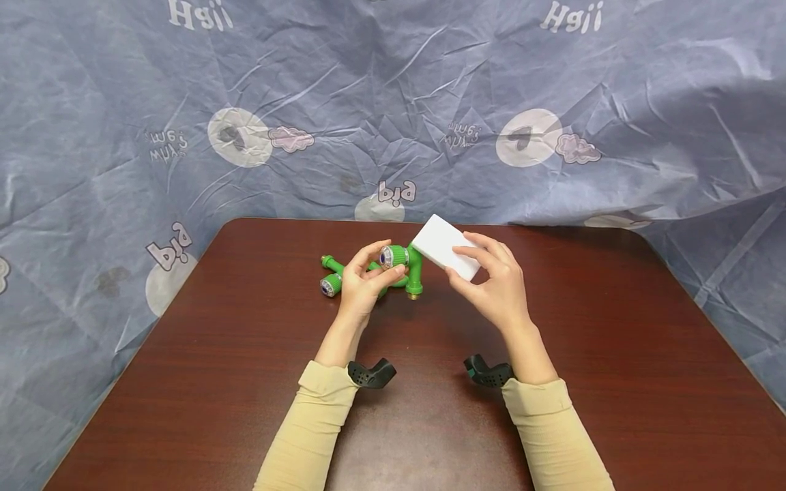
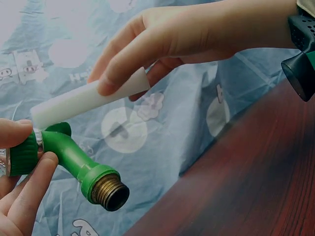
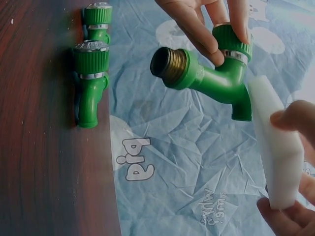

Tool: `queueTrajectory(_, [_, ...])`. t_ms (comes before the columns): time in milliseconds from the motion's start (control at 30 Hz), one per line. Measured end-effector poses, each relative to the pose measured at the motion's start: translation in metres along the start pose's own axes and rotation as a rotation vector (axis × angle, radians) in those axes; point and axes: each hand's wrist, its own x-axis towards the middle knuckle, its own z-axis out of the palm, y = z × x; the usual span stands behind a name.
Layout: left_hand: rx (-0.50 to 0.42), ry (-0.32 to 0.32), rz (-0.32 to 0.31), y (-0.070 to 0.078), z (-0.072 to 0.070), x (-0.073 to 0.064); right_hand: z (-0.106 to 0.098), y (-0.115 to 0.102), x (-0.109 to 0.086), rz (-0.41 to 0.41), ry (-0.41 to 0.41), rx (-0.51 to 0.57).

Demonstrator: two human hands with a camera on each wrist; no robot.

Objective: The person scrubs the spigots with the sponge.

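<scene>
A green tap (image 1: 415,273) with a ribbed green knob and a brass threaded end is held up above the table. My left hand (image 1: 359,286) grips it by the knob between thumb and fingers. The right hand (image 1: 500,283) pinches a white sponge block (image 1: 443,244) by its sides. One end of the sponge (image 2: 83,102) appears to touch the tap's body (image 2: 69,147) close to the knob. In the right wrist view, the tap's brass thread (image 3: 170,65) points away from the sponge (image 3: 275,147).
More green taps (image 3: 91,88) lie on the dark wooden table (image 1: 245,354), partly behind my left hand in the head view. A blue patterned cloth (image 1: 381,102) hangs behind the table's far edge. Black wrist mounts (image 1: 371,374) sit on both forearms.
</scene>
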Motion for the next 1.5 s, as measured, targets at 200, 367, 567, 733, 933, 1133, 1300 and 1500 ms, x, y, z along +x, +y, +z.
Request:
queueTrajectory(200, [0.088, 0.051, 0.026, 0.0, 0.0, 0.0, 0.002, 0.001, -0.002, -0.025, -0.078, 0.041])
queueTrajectory(367, [0.102, 0.102, 0.054, -0.002, 0.0, 0.001, -0.002, 0.007, -0.003, -0.016, -0.143, 0.078])
queueTrajectory(567, [0.083, 0.119, 0.076, -0.002, 0.001, 0.001, -0.005, 0.01, -0.003, 0.074, -0.071, 0.025])
queueTrajectory(733, [0.076, 0.143, 0.066, -0.002, 0.002, 0.0, -0.004, 0.005, -0.002, 0.122, -0.001, 0.049])
queueTrajectory(933, [0.054, 0.176, 0.069, -0.002, 0.004, 0.001, -0.004, 0.001, -0.002, 0.199, -0.103, 0.118])
queueTrajectory(1133, [0.015, 0.152, 0.069, -0.002, 0.006, 0.001, -0.012, -0.014, 0.003, 0.241, -0.12, 0.182])
queueTrajectory(1300, [0.025, 0.145, 0.089, 0.0, 0.005, 0.0, -0.015, -0.008, 0.002, 0.214, -0.251, 0.175])
queueTrajectory(1500, [0.044, 0.163, 0.105, 0.001, 0.001, 0.002, -0.021, 0.01, -0.002, 0.232, -0.381, 0.117])
